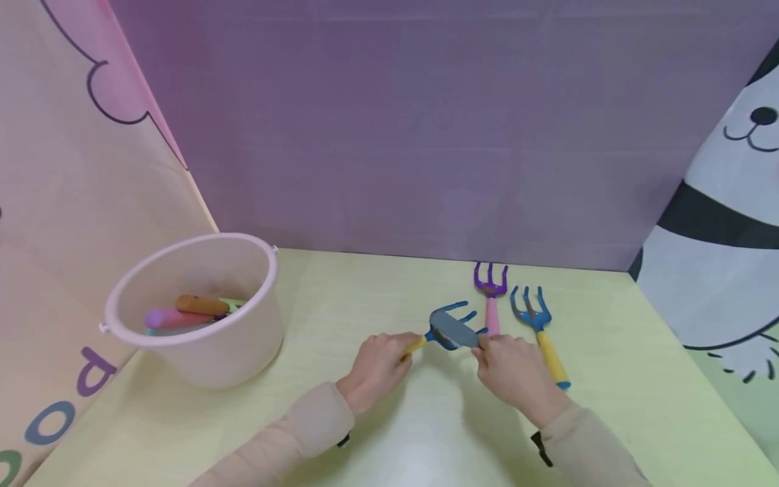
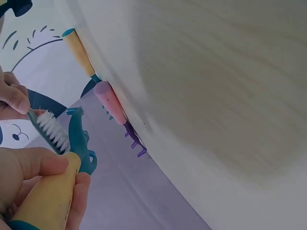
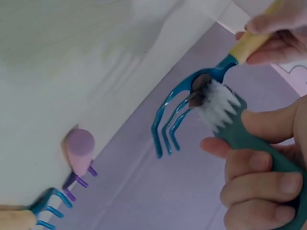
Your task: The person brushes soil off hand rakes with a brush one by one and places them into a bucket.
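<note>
My left hand [image 1: 379, 368] grips the yellow handle of a small garden hand rake [image 3: 180, 103] with blue tines, held above the table. A dark brown patch shows at the base of its tines in the right wrist view. My right hand [image 1: 514, 372] grips a green-grey scrub brush [image 1: 453, 329]. Its white bristles [image 3: 218, 105] touch the brown patch. On the table behind my right hand lie a hand rake with purple tines and a pink handle [image 1: 492, 314] and another with blue tines and a yellow handle [image 1: 552, 355].
A pale pink bucket [image 1: 243, 352] stands on the left of the light table [image 1: 389, 446]. Inside it lie several tools, including one with an orange handle [image 1: 201, 305] and one with a pink handle [image 1: 179, 318]. A purple backdrop [image 1: 426, 135] rises behind the table, with printed panels at both sides.
</note>
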The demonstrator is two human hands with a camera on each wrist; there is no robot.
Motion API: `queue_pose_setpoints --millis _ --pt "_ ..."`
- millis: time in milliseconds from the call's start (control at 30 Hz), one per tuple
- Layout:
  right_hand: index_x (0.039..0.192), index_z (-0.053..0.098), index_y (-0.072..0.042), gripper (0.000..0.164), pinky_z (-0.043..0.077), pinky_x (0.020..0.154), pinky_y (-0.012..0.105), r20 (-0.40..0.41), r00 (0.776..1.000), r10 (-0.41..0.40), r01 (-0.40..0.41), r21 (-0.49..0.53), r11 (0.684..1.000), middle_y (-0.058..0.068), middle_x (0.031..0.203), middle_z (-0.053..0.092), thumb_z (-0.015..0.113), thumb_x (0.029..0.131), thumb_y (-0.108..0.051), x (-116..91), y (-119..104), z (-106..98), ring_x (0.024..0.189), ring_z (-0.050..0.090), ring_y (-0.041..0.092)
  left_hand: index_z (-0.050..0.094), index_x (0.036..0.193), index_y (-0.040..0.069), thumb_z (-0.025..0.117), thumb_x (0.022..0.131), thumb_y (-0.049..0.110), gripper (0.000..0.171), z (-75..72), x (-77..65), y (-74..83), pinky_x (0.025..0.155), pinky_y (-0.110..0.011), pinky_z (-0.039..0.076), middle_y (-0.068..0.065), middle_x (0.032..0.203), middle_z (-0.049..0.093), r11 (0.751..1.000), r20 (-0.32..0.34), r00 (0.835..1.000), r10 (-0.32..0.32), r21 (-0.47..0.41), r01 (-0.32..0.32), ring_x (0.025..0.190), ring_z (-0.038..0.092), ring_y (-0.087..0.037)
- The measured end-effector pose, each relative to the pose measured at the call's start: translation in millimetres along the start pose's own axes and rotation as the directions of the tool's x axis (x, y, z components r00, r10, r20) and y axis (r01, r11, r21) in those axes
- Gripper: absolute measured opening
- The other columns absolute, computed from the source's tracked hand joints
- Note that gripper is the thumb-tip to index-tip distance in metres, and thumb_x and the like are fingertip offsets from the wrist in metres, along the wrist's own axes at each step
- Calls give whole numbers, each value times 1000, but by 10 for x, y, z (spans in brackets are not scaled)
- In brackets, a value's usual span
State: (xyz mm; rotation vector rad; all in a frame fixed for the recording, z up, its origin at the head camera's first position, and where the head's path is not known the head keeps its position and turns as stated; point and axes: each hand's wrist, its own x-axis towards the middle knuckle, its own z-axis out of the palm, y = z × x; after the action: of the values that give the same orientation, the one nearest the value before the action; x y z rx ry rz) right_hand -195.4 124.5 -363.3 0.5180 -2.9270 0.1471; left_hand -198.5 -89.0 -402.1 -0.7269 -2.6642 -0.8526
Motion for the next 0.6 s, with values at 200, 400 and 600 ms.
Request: queue_pose_setpoints --millis 200,400,600 --pt "75 62 -8 17 29 41 23 16 1000 1 -3 126 992 -1 58 52 58 88 -18 -25 106 2 45 37 10 67 108 5 64 79 -1 29 -14 -30 11 67 -18 53 -9 104 69 999 12 999 -32 -27 32 82 68 -15" --pt "116 61 2 34 28 37 22 32 992 125 -128 346 930 0 55 48 53 92 -21 -88 208 -36 41 30 8 67 109 5 64 80 2 29 -51 21 35 66 -18 52 -9 104 69 998 3 999 -37 -44 37 79 67 -13" --pt "116 61 2 35 30 39 23 74 972 224 -232 480 846 0 55 40 48 95 -23 -54 201 -34 45 33 10 68 106 5 65 78 0 28 -70 57 74 63 -17 52 -9 102 69 999 -35 999 21 -32 -22 79 68 -15"
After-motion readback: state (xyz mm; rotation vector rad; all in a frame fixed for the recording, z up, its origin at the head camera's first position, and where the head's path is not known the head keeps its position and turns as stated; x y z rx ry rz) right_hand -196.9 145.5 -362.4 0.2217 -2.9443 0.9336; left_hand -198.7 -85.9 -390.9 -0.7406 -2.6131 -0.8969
